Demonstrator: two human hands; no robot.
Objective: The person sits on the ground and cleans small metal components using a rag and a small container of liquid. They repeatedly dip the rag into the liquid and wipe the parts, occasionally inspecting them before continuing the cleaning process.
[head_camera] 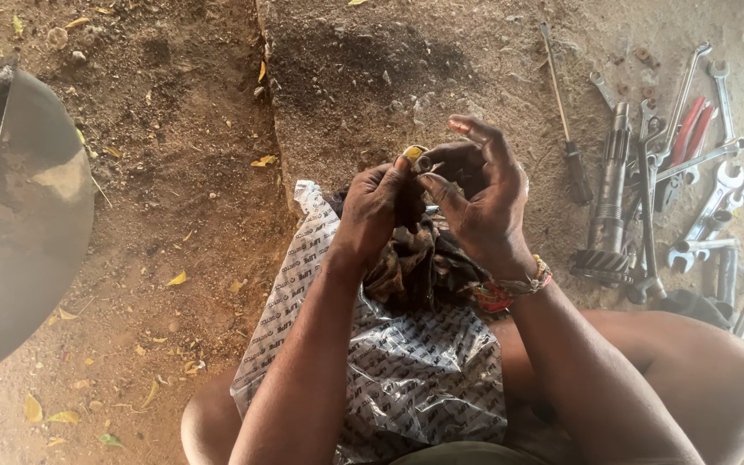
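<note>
Nearest, spread over the lap and knees, a crinkled clear plastic sheet with dark printed lettering (406, 362), running out onto the dirt ground (174, 224). On top of that sheet, a dark patterned cloth rag (419, 263), bunched up just under both hands. Left hand (376, 211) closed around a fold of the rag, thumb and fingertips pressed up against a small yellowish metal part (413, 153). Right hand (480, 194) pinching the same small part from the other side between thumb and forefinger, the remaining fingers curled loosely above; a red and multicoloured thread bracelet (514, 288) around that wrist. Small part raised above the rag, between the two hands, too small to tell its exact shape. Off to the left, at the edge of view, a large dull grey metal bowl (23, 224) sitting on the ground, well apart from the hands. Farther out on the right, a scatter of tools on the dirt: a long steel geared shaft (610, 202), several silver open-ended spanners (716, 189), red-handled pliers (689, 129) and a slim dark-handled screwdriver (564, 120), lying close together and partly overlapping.
</note>
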